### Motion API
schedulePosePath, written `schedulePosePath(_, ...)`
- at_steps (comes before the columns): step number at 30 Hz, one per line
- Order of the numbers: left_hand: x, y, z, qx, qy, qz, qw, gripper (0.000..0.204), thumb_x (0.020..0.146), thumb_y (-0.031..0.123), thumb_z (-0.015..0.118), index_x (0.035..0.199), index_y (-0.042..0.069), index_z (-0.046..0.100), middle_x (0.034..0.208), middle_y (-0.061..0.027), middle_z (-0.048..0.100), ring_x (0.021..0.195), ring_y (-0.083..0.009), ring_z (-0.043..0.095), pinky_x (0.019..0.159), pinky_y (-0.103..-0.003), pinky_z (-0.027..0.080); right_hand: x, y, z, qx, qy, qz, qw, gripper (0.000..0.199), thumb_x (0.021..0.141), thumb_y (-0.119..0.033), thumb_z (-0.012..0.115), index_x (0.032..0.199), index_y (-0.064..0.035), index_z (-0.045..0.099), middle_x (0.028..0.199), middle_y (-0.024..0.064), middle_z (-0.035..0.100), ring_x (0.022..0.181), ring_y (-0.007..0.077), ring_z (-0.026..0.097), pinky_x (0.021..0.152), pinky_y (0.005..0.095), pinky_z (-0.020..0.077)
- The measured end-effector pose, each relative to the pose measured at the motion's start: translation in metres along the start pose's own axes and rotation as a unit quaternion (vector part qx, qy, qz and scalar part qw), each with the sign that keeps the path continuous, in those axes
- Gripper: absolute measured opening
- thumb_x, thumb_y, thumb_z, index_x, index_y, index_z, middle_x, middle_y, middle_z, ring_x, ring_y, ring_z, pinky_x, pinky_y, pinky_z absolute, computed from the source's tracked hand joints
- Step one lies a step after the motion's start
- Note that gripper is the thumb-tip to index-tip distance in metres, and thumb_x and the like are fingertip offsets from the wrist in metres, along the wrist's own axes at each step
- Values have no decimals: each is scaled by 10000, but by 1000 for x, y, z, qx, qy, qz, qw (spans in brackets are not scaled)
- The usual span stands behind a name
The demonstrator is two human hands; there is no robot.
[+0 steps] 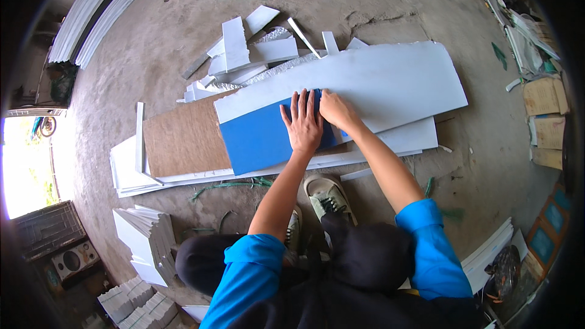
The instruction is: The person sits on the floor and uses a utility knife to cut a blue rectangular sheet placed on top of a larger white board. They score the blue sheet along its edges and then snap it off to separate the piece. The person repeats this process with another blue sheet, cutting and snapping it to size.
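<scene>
A blue rectangular sheet (256,137) lies on top of a long white foam-like board (390,73), its right end beneath my hands. My left hand (303,123) presses flat on the blue sheet with its fingers spread. Beside it, my right hand (339,109) is closed at the sheet's upper right corner; what it grips, if anything, is hidden under the fingers. A brown wooden board (183,131) sits under the blue sheet's left side, and more white boards (408,134) are stacked beneath.
White offcuts (236,45) are heaped beyond the boards. Cut white panels (143,240) stand in a stack at the near left, with small white blocks (137,304) below them. My shoes (329,195) are close to the boards' near edge. Cardboard pieces (544,96) line the right side.
</scene>
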State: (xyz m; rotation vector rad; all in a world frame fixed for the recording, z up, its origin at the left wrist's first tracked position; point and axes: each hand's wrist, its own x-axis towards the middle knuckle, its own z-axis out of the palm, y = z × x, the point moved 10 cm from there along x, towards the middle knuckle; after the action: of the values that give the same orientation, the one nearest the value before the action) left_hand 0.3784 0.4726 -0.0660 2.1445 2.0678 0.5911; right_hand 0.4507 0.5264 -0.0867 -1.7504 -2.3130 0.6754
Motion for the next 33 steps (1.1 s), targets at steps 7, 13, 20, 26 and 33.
schedulePosePath(7, -2, -2, 2, 8, 11, 0, 1000, 522, 849, 271, 454, 1338, 165, 305, 1369, -27, 311, 1304, -211, 211, 1049, -508, 62, -45, 19, 24, 89, -134, 159, 974, 293, 828, -153, 412, 987, 79, 494, 882, 287, 590, 853, 421, 583, 747, 476, 474)
schedulePosePath(13, -4, -2, -1, 11, 16, 3, 1000, 509, 864, 289, 448, 1339, 176, 304, 1364, -23, 318, 1302, -200, 215, 1050, -503, 62, -118, 19, 37, 50, -133, 116, 983, 197, 789, -52, 408, 950, 61, 425, 762, 288, 591, 772, 426, 593, 692, 485, 477)
schedulePosePath(20, -4, 2, 3, 19, 22, 8, 1000, 508, 863, 306, 452, 1335, 181, 312, 1363, -20, 320, 1300, -201, 218, 1052, -499, 65, -159, 23, 47, 51, -151, 131, 978, 227, 814, -76, 400, 995, 62, 390, 768, 300, 584, 787, 435, 583, 694, 502, 461)
schedulePosePath(26, -9, -32, -22, -86, 73, -44, 993, 507, 816, 205, 546, 1288, 144, 370, 1350, -74, 330, 1294, -252, 233, 1047, -510, 65, -157, 43, 15, 157, -44, 153, 975, 229, 882, -213, 413, 915, 5, 473, 787, 239, 588, 730, 424, 561, 666, 473, 450)
schedulePosePath(33, -105, -168, -91, 68, 133, -358, 922, 639, 812, 280, 578, 1298, -8, 281, 1247, -195, 349, 1201, -341, 276, 996, -482, 243, -97, 39, -5, 406, 116, 111, 900, 247, 913, -215, 417, 870, 13, 500, 726, 125, 587, 645, 233, 585, 580, 349, 446)
